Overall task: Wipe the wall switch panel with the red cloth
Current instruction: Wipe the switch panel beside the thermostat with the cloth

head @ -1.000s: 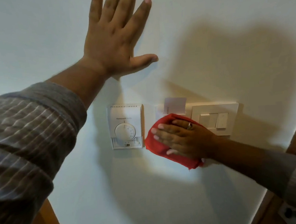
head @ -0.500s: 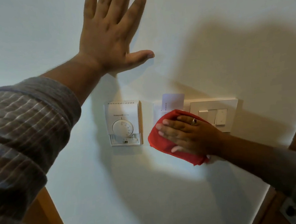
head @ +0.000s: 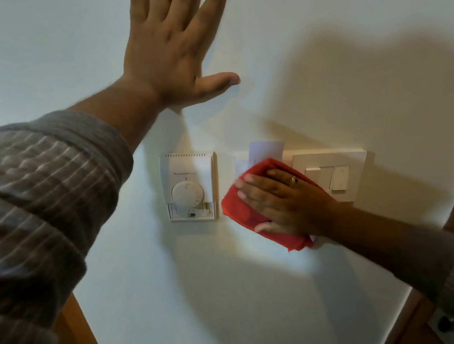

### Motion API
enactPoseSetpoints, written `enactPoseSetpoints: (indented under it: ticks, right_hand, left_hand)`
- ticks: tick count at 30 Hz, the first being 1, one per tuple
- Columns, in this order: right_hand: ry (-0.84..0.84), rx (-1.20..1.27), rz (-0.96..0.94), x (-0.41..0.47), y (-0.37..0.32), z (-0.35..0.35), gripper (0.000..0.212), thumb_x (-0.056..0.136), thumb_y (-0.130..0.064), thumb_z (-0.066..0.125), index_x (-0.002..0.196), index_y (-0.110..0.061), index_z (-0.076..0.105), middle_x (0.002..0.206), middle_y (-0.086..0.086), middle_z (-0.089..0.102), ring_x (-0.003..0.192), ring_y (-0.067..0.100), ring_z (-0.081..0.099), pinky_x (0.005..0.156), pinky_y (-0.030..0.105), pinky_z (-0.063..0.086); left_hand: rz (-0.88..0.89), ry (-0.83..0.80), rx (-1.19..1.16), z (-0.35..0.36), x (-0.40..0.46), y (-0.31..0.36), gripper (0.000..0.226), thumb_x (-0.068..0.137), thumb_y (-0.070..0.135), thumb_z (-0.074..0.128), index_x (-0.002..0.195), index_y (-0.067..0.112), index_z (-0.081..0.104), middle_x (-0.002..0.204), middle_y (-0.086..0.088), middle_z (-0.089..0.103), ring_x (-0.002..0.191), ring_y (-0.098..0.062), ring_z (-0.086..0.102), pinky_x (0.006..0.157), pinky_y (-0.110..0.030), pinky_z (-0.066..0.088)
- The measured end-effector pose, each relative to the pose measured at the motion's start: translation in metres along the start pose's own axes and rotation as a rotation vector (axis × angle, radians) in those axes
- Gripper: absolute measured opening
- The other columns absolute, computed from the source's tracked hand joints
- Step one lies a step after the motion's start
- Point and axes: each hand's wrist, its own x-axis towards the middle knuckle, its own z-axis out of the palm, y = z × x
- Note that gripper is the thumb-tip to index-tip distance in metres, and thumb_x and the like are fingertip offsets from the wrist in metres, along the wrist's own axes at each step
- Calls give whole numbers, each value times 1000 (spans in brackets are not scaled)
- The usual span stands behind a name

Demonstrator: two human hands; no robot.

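Head view is all there is, so here goes. Right hand [head: 284,202] lies flat, fingers spread, pressing the red cloth [head: 239,206] against the wall [head: 320,58]. So the grip isn't a pinch at all, just an open palm pinning the cloth, with the thumb along its lower edge. The cloth sits on the left part of the switch panel [head: 354,157], covering whatever is under the white card [head: 266,149] that sticks up from a slot there. The rocker switches [head: 339,178] on the right of the panel are bare. Left hand [head: 169,49] is open and empty, splayed flat on the wall up above the thermostat [head: 189,186], looks like it's just bracing.

What could go wrong, my guesses:
- Pressing hard while sliding right could flip one of the rockers. Flat palm plus friction is basically a switch press.
- The cloth's top edge is right at the base of the card. An upward stroke could snag it and pull it out of its slot.
- Nothing actually grips the cloth, so if the pressure eases mid-stroke it could bunch up or slide down the wall.
- A stroke going left runs into the thermostat, which is just beside the cloth, and could nudge its dial.
- Can't tell if the cloth is damp. If it is, moisture around switch gaps isn't great.
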Motion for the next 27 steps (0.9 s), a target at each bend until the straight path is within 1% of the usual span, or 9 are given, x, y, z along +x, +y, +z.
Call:
enactPoseSetpoints:
  ticks: [4,7,12,16,18,20,23,25,27]
  right_hand:
    - [-57,-11,-89,34,8,-9,76,102,-61,38,154,-5,31,162,16,30,152,30,23,125,44,8]
    - [-50,17,-82,38,9,-10,77,101,-62,38,153,-5,33,162,17,29,151,30,24,124,45,12]
    - [35,26,118,0,-1,-10,86,94,-64,52,152,-5,31,159,16,26,149,33,25,126,43,8]
    - [66,44,220,13,-7,-7,87,94,-68,50,152,-4,34,160,16,25,151,32,22,126,44,10]
    - [33,40,148,26,-7,-4,86,96,-69,44,152,-5,34,162,14,21,152,31,20,126,45,8]
    - [-7,37,20,22,-4,-3,86,97,-69,40,155,-5,28,163,13,20,152,29,19,126,44,6]
    - [-32,37,-141,-2,7,-3,84,96,-65,47,155,-7,29,161,11,30,151,28,23,125,42,8]
    - [12,35,-94,-14,11,-2,83,93,-64,54,152,-9,34,158,10,34,148,27,28,125,40,9]
    - [94,36,53,-14,6,0,85,91,-66,57,151,-9,37,157,11,33,147,27,30,125,40,13]
  left_hand:
    - [-3,-40,2,-2,1,2,107,86,93,21,162,18,14,167,-21,17,154,-45,15,123,-63,17]
    - [0,-36,3,-4,1,0,106,86,92,22,162,19,14,168,-20,17,154,-44,15,123,-64,17]
    - [2,-11,1,-1,-1,-1,104,87,91,25,162,19,17,167,-19,20,154,-44,18,124,-61,18]
    - [-8,-34,3,-1,-1,1,105,87,92,22,162,18,16,167,-20,19,154,-44,17,124,-60,17]
    - [-4,-38,0,-2,0,2,106,86,92,22,162,17,17,167,-21,19,153,-45,17,124,-61,18]
    - [5,-39,-7,-2,-1,1,106,86,92,23,162,18,16,167,-20,19,154,-44,17,124,-61,18]
    - [1,-46,7,-3,-2,-1,106,86,93,22,162,19,15,168,-19,17,154,-43,15,125,-59,17]
    - [4,-41,0,-4,-1,-2,106,86,92,21,162,18,15,168,-19,17,155,-42,16,125,-56,17]
    - [7,-15,-10,-5,-1,-1,105,87,91,23,162,17,17,167,-18,21,154,-41,19,124,-54,20]
